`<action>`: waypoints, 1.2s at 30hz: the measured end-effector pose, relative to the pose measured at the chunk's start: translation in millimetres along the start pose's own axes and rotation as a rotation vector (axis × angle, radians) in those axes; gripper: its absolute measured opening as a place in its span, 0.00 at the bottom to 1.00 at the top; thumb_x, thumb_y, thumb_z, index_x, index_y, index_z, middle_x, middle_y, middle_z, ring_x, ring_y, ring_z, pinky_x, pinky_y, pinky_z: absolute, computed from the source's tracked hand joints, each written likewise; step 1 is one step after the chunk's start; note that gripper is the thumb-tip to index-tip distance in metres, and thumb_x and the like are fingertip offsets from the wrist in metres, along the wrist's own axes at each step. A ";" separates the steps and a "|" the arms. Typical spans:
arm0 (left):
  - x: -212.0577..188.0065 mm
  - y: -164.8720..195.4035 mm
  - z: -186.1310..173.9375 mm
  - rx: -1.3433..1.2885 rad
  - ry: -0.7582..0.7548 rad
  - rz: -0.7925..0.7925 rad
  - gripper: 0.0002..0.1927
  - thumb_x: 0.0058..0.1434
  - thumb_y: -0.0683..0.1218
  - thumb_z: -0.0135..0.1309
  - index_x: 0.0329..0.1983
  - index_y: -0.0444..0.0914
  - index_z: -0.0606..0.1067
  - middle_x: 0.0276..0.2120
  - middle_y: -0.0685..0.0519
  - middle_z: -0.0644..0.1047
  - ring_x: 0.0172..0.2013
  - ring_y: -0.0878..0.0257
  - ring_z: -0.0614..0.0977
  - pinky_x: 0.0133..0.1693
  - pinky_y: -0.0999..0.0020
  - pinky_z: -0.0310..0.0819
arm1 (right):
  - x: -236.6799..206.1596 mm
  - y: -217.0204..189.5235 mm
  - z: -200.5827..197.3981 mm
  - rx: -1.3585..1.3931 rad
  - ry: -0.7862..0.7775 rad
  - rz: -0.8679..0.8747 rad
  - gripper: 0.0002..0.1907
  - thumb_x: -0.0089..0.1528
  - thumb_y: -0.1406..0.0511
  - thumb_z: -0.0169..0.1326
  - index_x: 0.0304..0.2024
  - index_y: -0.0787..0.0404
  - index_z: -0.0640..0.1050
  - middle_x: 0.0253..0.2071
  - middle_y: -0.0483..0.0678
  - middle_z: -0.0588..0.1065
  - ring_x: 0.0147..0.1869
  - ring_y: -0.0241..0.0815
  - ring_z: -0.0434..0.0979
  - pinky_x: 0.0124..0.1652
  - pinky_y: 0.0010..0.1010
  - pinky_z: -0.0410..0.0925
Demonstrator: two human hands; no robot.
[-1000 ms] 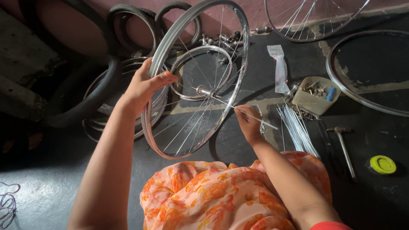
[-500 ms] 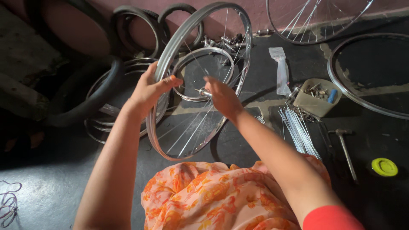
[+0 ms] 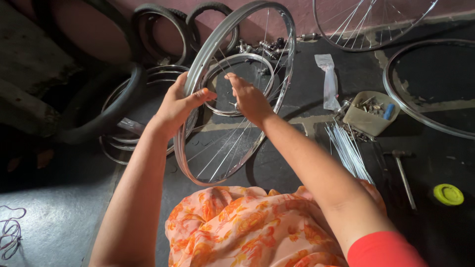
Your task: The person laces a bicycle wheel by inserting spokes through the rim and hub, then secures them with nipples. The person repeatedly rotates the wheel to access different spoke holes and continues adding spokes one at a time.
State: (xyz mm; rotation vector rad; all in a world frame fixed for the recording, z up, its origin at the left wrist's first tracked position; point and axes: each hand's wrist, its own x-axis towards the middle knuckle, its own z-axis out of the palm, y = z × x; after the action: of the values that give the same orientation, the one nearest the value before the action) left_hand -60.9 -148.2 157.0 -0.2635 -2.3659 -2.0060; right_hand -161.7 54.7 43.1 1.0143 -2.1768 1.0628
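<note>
A shiny metal bicycle wheel rim (image 3: 208, 54) with thin spokes stands upright on the dark floor in front of my knees. My left hand (image 3: 179, 103) grips its left edge, thumb across the rim. My right hand (image 3: 249, 99) reaches inside the wheel to the hub at its middle, fingers curled around the hub area; whether a spoke is between the fingers is hidden. My lap is covered by orange flowered cloth (image 3: 232, 227).
A bundle of loose spokes (image 3: 349, 153) lies right of the wheel, beside a beige tray of small parts (image 3: 368, 116), a hammer (image 3: 403, 170) and a yellow-green lid (image 3: 448, 194). Black tyres (image 3: 106, 106) and spare rims (image 3: 425, 113) lie around; a plastic bag (image 3: 329, 81) lies behind.
My right hand moved up from the lower spokes, where it held a thin spoke, to the hub in the wheel's middle. The left hand kept its grip on the rim.
</note>
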 end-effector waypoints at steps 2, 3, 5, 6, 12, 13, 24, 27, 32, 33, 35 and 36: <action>-2.1 2.1 -1.2 0.014 -0.004 -0.001 0.34 0.62 0.48 0.61 0.69 0.37 0.63 0.46 0.48 0.82 0.53 0.61 0.83 0.60 0.64 0.70 | 2.4 -3.2 -5.6 0.000 -0.045 0.032 0.27 0.64 0.79 0.43 0.65 0.62 0.64 0.43 0.56 0.77 0.47 0.55 0.81 0.48 0.42 0.74; -3.1 3.6 -2.1 0.031 -0.006 -0.018 0.35 0.61 0.49 0.61 0.69 0.38 0.63 0.45 0.48 0.83 0.52 0.61 0.83 0.60 0.64 0.70 | 4.3 -5.2 -7.8 0.018 -0.066 0.060 0.27 0.63 0.79 0.43 0.65 0.62 0.64 0.43 0.56 0.77 0.47 0.55 0.81 0.47 0.42 0.74; -5.4 6.1 -4.2 0.067 -0.011 -0.057 0.35 0.60 0.50 0.61 0.70 0.40 0.64 0.43 0.48 0.83 0.52 0.61 0.82 0.59 0.63 0.70 | 6.8 -9.3 -11.2 0.055 -0.108 0.119 0.29 0.62 0.79 0.44 0.66 0.61 0.63 0.42 0.56 0.77 0.47 0.55 0.81 0.46 0.42 0.74; -6.3 6.8 -5.1 0.068 -0.013 -0.049 0.35 0.60 0.51 0.62 0.69 0.40 0.64 0.43 0.48 0.84 0.52 0.61 0.82 0.59 0.63 0.70 | 8.0 -11.1 -12.5 0.058 -0.106 0.102 0.28 0.62 0.78 0.44 0.65 0.60 0.64 0.42 0.56 0.77 0.46 0.55 0.81 0.46 0.42 0.74; -8.3 7.7 -15.5 0.080 -0.032 -0.044 0.35 0.60 0.52 0.62 0.69 0.41 0.65 0.43 0.49 0.84 0.52 0.61 0.82 0.59 0.63 0.70 | 19.1 -13.1 -14.0 0.099 -0.240 0.211 0.21 0.67 0.73 0.42 0.63 0.55 0.65 0.36 0.54 0.77 0.41 0.51 0.81 0.43 0.43 0.72; -7.0 7.4 -15.8 0.074 -0.047 -0.027 0.35 0.60 0.52 0.62 0.69 0.41 0.65 0.43 0.49 0.84 0.52 0.61 0.82 0.59 0.63 0.70 | 20.8 -10.8 -15.1 0.107 -0.257 0.226 0.19 0.68 0.71 0.43 0.62 0.54 0.66 0.36 0.54 0.77 0.41 0.51 0.81 0.43 0.43 0.72; -2.0 7.6 -13.4 0.093 -0.058 -0.036 0.34 0.60 0.53 0.62 0.68 0.41 0.65 0.44 0.48 0.84 0.54 0.60 0.83 0.62 0.62 0.70 | 22.9 1.6 -18.1 0.115 -0.267 0.201 0.15 0.69 0.68 0.43 0.58 0.54 0.67 0.38 0.53 0.78 0.42 0.51 0.81 0.44 0.43 0.72; -2.0 7.8 -13.2 0.116 -0.048 -0.042 0.34 0.61 0.52 0.61 0.68 0.41 0.65 0.44 0.48 0.84 0.54 0.60 0.83 0.61 0.62 0.70 | 21.6 -0.6 -18.6 0.103 -0.268 0.197 0.15 0.69 0.69 0.42 0.59 0.55 0.67 0.38 0.53 0.78 0.42 0.52 0.81 0.43 0.43 0.71; 1.1 9.9 -11.1 0.120 -0.029 -0.079 0.33 0.62 0.51 0.59 0.69 0.41 0.65 0.44 0.48 0.84 0.53 0.60 0.83 0.61 0.62 0.70 | 20.1 -3.1 -15.8 0.073 -0.229 0.195 0.19 0.66 0.72 0.40 0.60 0.60 0.65 0.40 0.57 0.78 0.43 0.55 0.81 0.46 0.45 0.73; 2.0 10.6 -10.1 0.105 -0.039 -0.071 0.32 0.62 0.50 0.59 0.69 0.41 0.65 0.44 0.48 0.84 0.53 0.60 0.83 0.61 0.62 0.70 | 19.9 -3.7 -14.2 0.030 -0.180 0.140 0.21 0.64 0.74 0.39 0.60 0.62 0.65 0.43 0.60 0.77 0.46 0.58 0.80 0.47 0.46 0.72; 3.2 11.5 -7.4 0.076 -0.059 -0.057 0.32 0.62 0.50 0.59 0.68 0.41 0.65 0.44 0.47 0.84 0.54 0.60 0.83 0.62 0.62 0.70 | 18.9 -5.4 -10.4 -0.051 -0.082 0.032 0.26 0.60 0.78 0.36 0.61 0.65 0.65 0.50 0.65 0.77 0.52 0.64 0.78 0.50 0.49 0.71; 3.8 11.8 -5.7 0.058 -0.060 -0.050 0.31 0.62 0.49 0.59 0.68 0.41 0.65 0.44 0.47 0.83 0.54 0.59 0.83 0.62 0.61 0.71 | 18.9 -6.8 -8.0 -0.091 -0.094 0.073 0.23 0.62 0.76 0.37 0.60 0.65 0.66 0.48 0.65 0.77 0.50 0.65 0.78 0.49 0.50 0.71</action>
State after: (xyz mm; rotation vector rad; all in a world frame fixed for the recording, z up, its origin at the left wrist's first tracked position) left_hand -63.4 -151.5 170.0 -0.2694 -2.4861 -1.9735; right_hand -166.5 50.8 63.8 0.9688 -2.3310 0.9562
